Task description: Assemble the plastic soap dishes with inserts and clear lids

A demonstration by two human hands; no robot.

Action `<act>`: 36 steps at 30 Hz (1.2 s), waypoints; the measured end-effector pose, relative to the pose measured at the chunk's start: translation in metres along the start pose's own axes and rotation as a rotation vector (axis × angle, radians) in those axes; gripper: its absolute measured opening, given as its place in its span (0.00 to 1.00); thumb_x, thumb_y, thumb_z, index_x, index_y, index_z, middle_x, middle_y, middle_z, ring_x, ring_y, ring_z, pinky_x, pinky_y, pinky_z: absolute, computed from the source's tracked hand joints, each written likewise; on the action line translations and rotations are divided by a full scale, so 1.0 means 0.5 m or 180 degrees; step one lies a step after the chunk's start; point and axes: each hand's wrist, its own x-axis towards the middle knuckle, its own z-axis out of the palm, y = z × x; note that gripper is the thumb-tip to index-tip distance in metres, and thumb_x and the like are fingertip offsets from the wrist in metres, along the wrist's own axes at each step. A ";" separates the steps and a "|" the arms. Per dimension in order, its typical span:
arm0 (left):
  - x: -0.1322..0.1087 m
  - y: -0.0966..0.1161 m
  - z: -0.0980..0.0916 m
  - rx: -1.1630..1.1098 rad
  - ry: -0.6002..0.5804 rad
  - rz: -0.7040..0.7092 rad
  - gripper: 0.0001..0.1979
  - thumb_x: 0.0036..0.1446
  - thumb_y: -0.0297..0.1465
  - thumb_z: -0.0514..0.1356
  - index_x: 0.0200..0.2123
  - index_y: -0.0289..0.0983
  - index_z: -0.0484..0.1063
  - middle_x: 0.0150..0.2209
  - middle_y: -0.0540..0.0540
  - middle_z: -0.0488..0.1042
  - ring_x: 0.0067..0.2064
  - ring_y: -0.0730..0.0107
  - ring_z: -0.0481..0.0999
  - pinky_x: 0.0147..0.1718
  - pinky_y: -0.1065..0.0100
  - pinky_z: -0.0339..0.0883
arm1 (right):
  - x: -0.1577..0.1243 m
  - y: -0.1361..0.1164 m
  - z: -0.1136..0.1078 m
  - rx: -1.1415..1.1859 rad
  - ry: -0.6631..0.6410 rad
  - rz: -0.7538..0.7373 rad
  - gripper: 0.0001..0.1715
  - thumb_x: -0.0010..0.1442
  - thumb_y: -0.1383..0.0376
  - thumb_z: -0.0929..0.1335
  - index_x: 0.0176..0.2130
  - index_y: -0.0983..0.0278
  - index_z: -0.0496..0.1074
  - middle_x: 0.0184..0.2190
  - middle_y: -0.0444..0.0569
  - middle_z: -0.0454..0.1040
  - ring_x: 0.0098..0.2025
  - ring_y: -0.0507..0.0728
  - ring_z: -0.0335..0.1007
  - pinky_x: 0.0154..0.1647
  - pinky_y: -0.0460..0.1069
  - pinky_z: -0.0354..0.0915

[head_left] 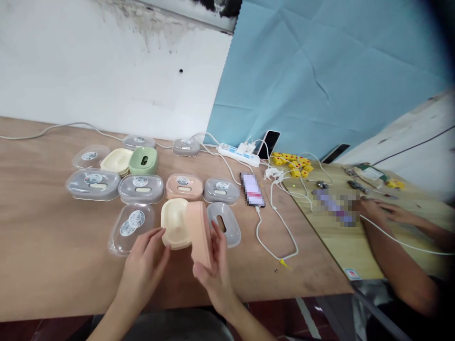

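My right hand (212, 270) grips a pink soap-box tray (199, 233), held on edge just above the wooden table (42, 246). My left hand (144, 265) is beside it with fingers apart, its fingertips close to a cream soap-box tray (173, 222) that lies on the table. A clear plastic lid (131, 226) with round stickers lies left of the cream tray. A grey tray (227, 223) with a slot lies right of the pink one.
Behind stand several closed soap boxes: grey (93, 183), pink (184, 186), green (143, 161). A phone (252, 189) on a white cable (273, 246), a power strip (237, 153) and yellow parts (294, 164) lie to the right. Another person's arms (394, 246) rest on the adjoining table.
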 end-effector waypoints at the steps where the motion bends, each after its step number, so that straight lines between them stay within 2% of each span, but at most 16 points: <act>1: 0.013 0.000 0.002 0.0363 0.0074 0.0111 0.16 0.61 0.36 0.52 0.47 0.34 0.70 0.46 0.36 0.73 0.48 0.51 0.73 0.45 0.52 0.69 | 0.011 0.000 0.001 0.0112 0.0103 0.0040 0.45 0.54 0.55 0.69 0.63 0.56 0.45 0.63 0.53 0.55 0.64 0.62 0.54 0.61 0.57 0.58; 4: 0.044 0.007 0.022 0.1106 0.0062 0.0225 0.17 0.63 0.33 0.48 0.48 0.29 0.67 0.46 0.32 0.74 0.46 0.48 0.73 0.43 0.52 0.69 | 0.044 0.000 0.007 0.0233 0.0331 0.0029 0.39 0.56 0.50 0.66 0.60 0.56 0.48 0.60 0.52 0.61 0.61 0.60 0.60 0.57 0.56 0.63; 6: 0.058 0.015 0.036 0.1405 0.0006 0.0165 0.18 0.62 0.31 0.47 0.50 0.27 0.65 0.44 0.32 0.75 0.43 0.51 0.75 0.39 0.56 0.70 | 0.061 0.001 0.009 0.0174 0.0343 0.0072 0.37 0.57 0.49 0.65 0.60 0.57 0.50 0.58 0.51 0.63 0.60 0.60 0.60 0.56 0.55 0.63; 10: 0.080 0.033 0.044 0.1684 -0.0307 -0.0242 0.20 0.62 0.29 0.49 0.55 0.26 0.61 0.36 0.36 0.77 0.34 0.55 0.78 0.27 0.64 0.68 | 0.075 0.007 0.006 0.0209 0.0318 0.0128 0.35 0.57 0.50 0.65 0.59 0.57 0.52 0.57 0.51 0.66 0.59 0.59 0.62 0.57 0.55 0.63; 13: 0.089 0.039 0.036 0.1553 -0.0415 -0.0514 0.20 0.61 0.27 0.48 0.56 0.28 0.61 0.37 0.36 0.76 0.34 0.53 0.78 0.26 0.63 0.67 | 0.075 0.014 0.006 0.0319 0.0341 0.0109 0.35 0.56 0.52 0.67 0.58 0.57 0.52 0.57 0.51 0.66 0.58 0.60 0.63 0.56 0.55 0.64; 15: 0.092 0.035 0.028 0.1170 -0.0304 -0.0616 0.21 0.60 0.27 0.48 0.56 0.29 0.61 0.41 0.35 0.75 0.38 0.52 0.78 0.31 0.59 0.69 | 0.074 0.017 0.008 0.0389 0.0308 0.0101 0.36 0.56 0.52 0.67 0.58 0.57 0.52 0.57 0.51 0.65 0.58 0.59 0.63 0.57 0.55 0.63; 18: 0.097 0.020 0.018 0.0044 -0.0083 -0.0835 0.23 0.58 0.33 0.53 0.56 0.32 0.61 0.46 0.36 0.72 0.40 0.56 0.76 0.37 0.56 0.71 | 0.072 0.016 0.013 0.0391 0.0265 0.0048 0.36 0.56 0.52 0.67 0.58 0.58 0.52 0.56 0.52 0.65 0.58 0.59 0.63 0.57 0.55 0.63; 21: 0.105 0.015 0.003 -0.1457 0.0083 -0.1383 0.35 0.48 0.41 0.63 0.57 0.33 0.60 0.52 0.36 0.68 0.36 0.64 0.76 0.35 0.59 0.74 | 0.069 0.013 0.019 0.0370 0.0262 0.0014 0.36 0.56 0.50 0.67 0.58 0.58 0.53 0.56 0.52 0.65 0.58 0.60 0.64 0.56 0.56 0.65; 23: 0.107 0.027 -0.009 -0.2303 -0.0112 -0.1748 0.40 0.42 0.41 0.68 0.57 0.33 0.61 0.52 0.36 0.69 0.37 0.64 0.76 0.36 0.60 0.74 | 0.065 0.010 0.024 0.0429 0.0237 0.0011 0.37 0.55 0.50 0.67 0.58 0.57 0.52 0.57 0.52 0.64 0.58 0.61 0.63 0.57 0.57 0.64; 25: 0.102 0.049 -0.020 -0.2866 -0.0521 -0.1917 0.35 0.41 0.40 0.69 0.52 0.33 0.66 0.48 0.38 0.73 0.42 0.60 0.76 0.40 0.60 0.73 | 0.059 0.008 0.028 0.0517 0.0183 0.0036 0.39 0.54 0.50 0.68 0.59 0.56 0.51 0.58 0.52 0.63 0.59 0.61 0.63 0.57 0.57 0.64; 28: 0.081 0.082 -0.028 -0.3244 -0.0865 -0.1966 0.24 0.46 0.39 0.68 0.45 0.33 0.73 0.44 0.40 0.77 0.45 0.56 0.76 0.43 0.60 0.72 | 0.049 0.005 0.033 0.0614 0.0124 0.0069 0.43 0.53 0.53 0.70 0.61 0.54 0.48 0.61 0.52 0.59 0.60 0.62 0.61 0.58 0.58 0.63; 32: 0.045 0.096 -0.025 -0.3377 -0.0816 -0.1840 0.21 0.50 0.39 0.66 0.47 0.37 0.72 0.47 0.41 0.76 0.51 0.55 0.73 0.45 0.62 0.71 | 0.039 -0.002 0.028 0.0652 0.0092 0.0001 0.48 0.50 0.57 0.73 0.61 0.54 0.46 0.63 0.53 0.55 0.62 0.62 0.58 0.61 0.57 0.60; 36: 0.027 0.088 -0.022 -0.3448 -0.0642 -0.1822 0.22 0.53 0.38 0.65 0.50 0.38 0.69 0.51 0.41 0.74 0.53 0.56 0.72 0.49 0.62 0.69 | 0.031 -0.014 0.019 0.0548 -0.0018 0.0020 0.51 0.47 0.60 0.75 0.62 0.54 0.47 0.62 0.54 0.57 0.62 0.63 0.60 0.60 0.59 0.61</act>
